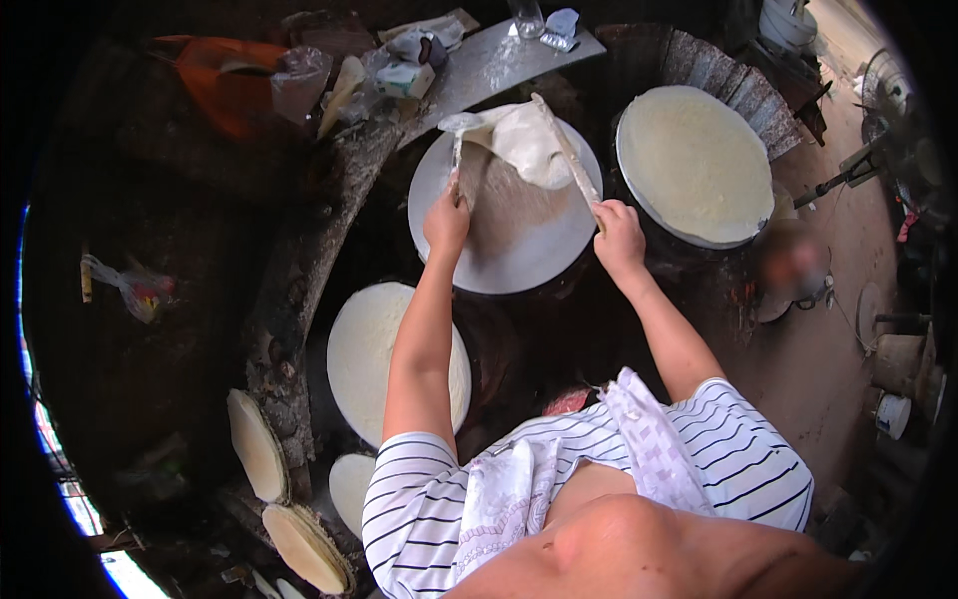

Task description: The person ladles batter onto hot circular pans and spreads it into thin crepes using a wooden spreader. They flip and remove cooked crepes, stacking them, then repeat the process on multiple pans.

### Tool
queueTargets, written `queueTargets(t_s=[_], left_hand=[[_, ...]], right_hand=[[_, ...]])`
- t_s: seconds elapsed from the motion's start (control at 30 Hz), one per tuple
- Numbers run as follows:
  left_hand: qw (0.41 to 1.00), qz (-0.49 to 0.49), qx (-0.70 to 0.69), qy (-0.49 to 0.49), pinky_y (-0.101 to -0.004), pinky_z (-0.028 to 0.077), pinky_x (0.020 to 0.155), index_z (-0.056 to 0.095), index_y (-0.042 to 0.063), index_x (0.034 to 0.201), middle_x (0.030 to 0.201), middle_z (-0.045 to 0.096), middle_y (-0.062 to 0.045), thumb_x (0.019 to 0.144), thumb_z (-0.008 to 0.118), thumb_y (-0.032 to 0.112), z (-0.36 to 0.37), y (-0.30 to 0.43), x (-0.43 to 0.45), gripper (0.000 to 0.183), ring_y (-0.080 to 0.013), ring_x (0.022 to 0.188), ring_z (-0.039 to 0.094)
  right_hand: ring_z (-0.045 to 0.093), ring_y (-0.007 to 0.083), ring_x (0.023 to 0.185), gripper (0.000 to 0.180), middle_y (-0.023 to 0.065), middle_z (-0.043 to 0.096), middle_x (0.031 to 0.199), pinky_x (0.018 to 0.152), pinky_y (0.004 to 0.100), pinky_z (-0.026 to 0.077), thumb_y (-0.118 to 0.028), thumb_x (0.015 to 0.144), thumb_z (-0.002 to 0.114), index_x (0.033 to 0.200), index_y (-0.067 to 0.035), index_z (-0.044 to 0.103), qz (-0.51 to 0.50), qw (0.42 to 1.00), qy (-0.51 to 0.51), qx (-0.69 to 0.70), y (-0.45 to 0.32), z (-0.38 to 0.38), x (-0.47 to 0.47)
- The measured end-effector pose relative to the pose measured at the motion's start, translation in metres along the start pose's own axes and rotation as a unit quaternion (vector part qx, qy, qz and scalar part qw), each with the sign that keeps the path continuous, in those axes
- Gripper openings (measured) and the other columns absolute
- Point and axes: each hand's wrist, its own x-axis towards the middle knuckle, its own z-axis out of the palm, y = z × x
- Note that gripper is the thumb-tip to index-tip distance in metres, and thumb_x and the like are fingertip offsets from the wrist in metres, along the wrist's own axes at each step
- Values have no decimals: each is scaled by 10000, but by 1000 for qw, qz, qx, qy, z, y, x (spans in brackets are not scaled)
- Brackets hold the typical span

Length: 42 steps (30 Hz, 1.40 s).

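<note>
A round, pale griddle (516,262) lies in front of me, with a thin smear on its surface. Over its far part is a mass of wet white batter or dough (530,144). My left hand (447,219) grips the handle of a batter-coated scoop or scraper (459,129), whose head touches the mass's left end. In my right hand (621,233) is a long batter-coated wooden stick (566,153), lying along the mass's right side. A second griddle at the right bears a round sheet of batter (696,161). Another pale round sheet (367,352) lies below my left forearm, partly hidden by it.
Stacks of thin round flatbreads (258,448) (305,550) stand at the lower left. Beyond the middle griddle is a metal board (501,64) with a clear glass (528,21). An orange bag (228,82) lies at the upper left, a white bucket (787,26) at the upper right.
</note>
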Motion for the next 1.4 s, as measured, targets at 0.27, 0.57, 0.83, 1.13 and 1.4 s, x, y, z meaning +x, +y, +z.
queueTargets(t_s=[0.27, 0.57, 0.83, 1.13, 1.4], left_hand=[[990, -132, -44, -19, -377, 499, 763, 474, 330, 1303, 1097, 632, -84, 836, 534, 230, -18, -3, -64, 482, -303, 887, 626], [972, -206, -104, 48, -365, 490, 699, 487, 277, 1301, 1130, 623, -70, 819, 574, 216, -14, 9, -101, 494, -280, 787, 615], [823, -349, -437, 98, -237, 320, 330, 340, 178, 1410, 521, 398, 16, 905, 473, 77, -37, 90, -155, 532, -71, 372, 373], [380, -289, -867, 142, -176, 269, 303, 356, 336, 1355, 587, 341, 19, 967, 400, 152, -57, 140, -156, 431, -43, 377, 303], [681, -332, -633, 160, -202, 292, 340, 278, 260, 1421, 582, 378, 14, 943, 465, 133, -68, 191, -142, 529, -59, 377, 338]], right_hand=[[548, 271, 951, 301, 51, 591, 986, 798, 365, 478, 8, 708, 556, 986, -68, 643, -46, 999, -24, 5, -14, 7, 24], [545, 279, 930, 294, 67, 578, 990, 795, 373, 474, 2, 729, 552, 1003, -67, 633, -144, 983, -113, 2, -15, 35, 62], [536, 267, 868, 313, 19, 629, 941, 742, 357, 492, 31, 679, 554, 936, -96, 677, -301, 942, -126, 79, 38, -1, 113], [542, 291, 927, 264, 73, 609, 936, 796, 369, 459, -19, 699, 565, 941, -73, 658, -303, 890, -293, 173, 28, 17, 130], [565, 289, 910, 316, 74, 627, 945, 805, 348, 467, 12, 633, 580, 920, -77, 678, -330, 887, -294, 133, 69, 19, 222]])
